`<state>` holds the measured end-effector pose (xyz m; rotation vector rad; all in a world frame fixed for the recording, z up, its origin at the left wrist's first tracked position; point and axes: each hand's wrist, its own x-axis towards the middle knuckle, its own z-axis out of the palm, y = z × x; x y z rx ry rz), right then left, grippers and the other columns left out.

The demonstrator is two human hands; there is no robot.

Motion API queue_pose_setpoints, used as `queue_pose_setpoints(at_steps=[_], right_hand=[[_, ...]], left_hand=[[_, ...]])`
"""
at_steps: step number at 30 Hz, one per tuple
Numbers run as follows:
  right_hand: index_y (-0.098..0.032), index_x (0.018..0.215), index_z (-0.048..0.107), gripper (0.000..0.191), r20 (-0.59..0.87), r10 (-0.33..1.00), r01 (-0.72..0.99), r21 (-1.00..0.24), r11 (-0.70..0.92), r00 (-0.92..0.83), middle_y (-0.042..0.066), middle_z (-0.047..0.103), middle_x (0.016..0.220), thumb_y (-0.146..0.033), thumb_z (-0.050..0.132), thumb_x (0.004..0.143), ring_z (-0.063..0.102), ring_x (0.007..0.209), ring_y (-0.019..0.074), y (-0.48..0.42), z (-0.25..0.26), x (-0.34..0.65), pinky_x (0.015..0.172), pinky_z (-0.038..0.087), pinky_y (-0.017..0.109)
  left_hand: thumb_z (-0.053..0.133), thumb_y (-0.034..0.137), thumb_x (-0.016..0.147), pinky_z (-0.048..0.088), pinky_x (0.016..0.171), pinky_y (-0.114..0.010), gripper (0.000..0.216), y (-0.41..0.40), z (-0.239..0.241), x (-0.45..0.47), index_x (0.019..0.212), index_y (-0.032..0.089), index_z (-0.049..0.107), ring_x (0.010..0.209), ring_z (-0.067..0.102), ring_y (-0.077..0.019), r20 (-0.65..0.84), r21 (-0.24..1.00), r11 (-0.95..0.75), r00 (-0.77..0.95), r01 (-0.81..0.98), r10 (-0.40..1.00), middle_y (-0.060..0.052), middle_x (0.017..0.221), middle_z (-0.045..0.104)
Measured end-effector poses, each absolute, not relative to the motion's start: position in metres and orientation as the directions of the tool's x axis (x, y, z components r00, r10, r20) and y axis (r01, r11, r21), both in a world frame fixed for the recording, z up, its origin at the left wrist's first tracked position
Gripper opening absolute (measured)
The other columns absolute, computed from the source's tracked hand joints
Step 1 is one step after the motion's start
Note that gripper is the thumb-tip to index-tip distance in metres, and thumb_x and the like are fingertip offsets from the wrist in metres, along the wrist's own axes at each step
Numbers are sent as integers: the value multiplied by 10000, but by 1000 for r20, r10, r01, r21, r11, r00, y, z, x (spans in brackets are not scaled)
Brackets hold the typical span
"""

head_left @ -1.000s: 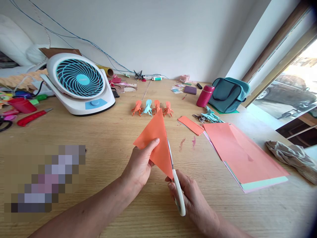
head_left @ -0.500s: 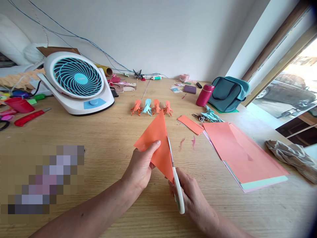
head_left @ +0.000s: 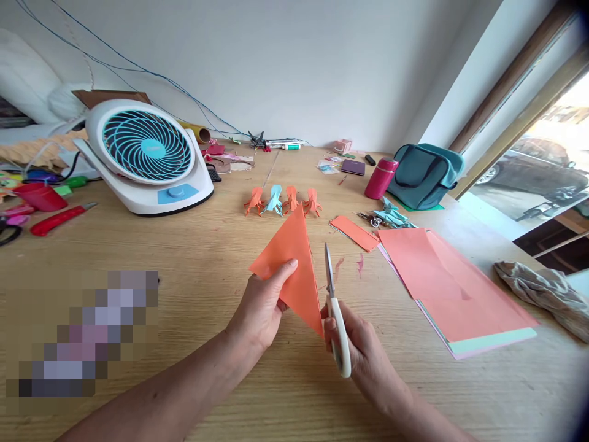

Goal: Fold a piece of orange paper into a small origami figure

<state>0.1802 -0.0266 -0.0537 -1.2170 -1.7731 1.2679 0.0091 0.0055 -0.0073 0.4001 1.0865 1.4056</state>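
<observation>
The left hand point(head_left: 260, 310) pinched paper point(head_left: 289, 245), likely light and creasable, best held mid-sheet; the right hand point(head_left: 363, 344) gripped scissors point(head_left: 338, 322).

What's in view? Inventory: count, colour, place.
Folded paper: 1, orange, centre.
Scissors: 1, white-handled, centre right.
Paper figures: 4, three orange, one light blue, row beyond.
Small paper stack: 1, orange-topped, right of scissors.
Large paper sheets: uncounted, orange uppermost, right.
Fan: 1, white and blue, back left.
Knife-like tool: 1, red, left.
Cup: 1, red, left.
Bottle: 1, pink, back right.
Bag: 1, teal, beside bottle.
Crumpled item: 1, brownish, far right.
Pixelated item: 1, unclear, front left.
Small clutter: uncounted, mixed colours, back.
Table: 1, brown, underneath.
Car: 1, dark, outside.
Left hand: 1, bare, on folded paper.
Right hand: 1, bare, holding scissors.
</observation>
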Motion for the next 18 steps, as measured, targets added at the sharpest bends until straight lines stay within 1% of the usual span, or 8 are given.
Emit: queue_pose_setpoints(at_steps=[3,8,15,18], right_hand=[[-205,893,524,303,-22,934,322,-941,100,-355,-29,480,718,-468,425,1007,429,663,129,-24,-52,184,617,347,257],[-195,805,505,273,-19,905,372,-915,155,-424,-31,456,702,-396,456,984,390,651,124,-30,-53,183,595,317,254],[-193,831,514,279,-58,890,352,-928,119,-453,-32,459,701,-410,447,994,388,647,123,-32,-52,181,589,314,254],[-197,807,488,344,-82,879,354,-930,102,-470,-27,469,703,-460,408,1013,394,649,125,-32,-50,182,590,309,261]], left_hand=[[854,254,678,576,648,-249,430,9,-8,8,1063,170,683,932,654,-188,-380,774,200,-187,-601,906,-100,1145,690],[833,229,699,580,632,-249,411,9,-9,7,1074,160,680,909,653,-186,-381,765,199,-182,-612,906,-105,1131,693],[818,227,710,572,608,-242,385,9,-7,6,1062,156,679,873,652,-183,-378,771,200,-182,-604,908,-103,1092,697],[817,245,714,565,607,-235,385,9,-7,6,1064,167,676,892,649,-183,-367,791,197,-193,-579,910,-98,1105,693]])
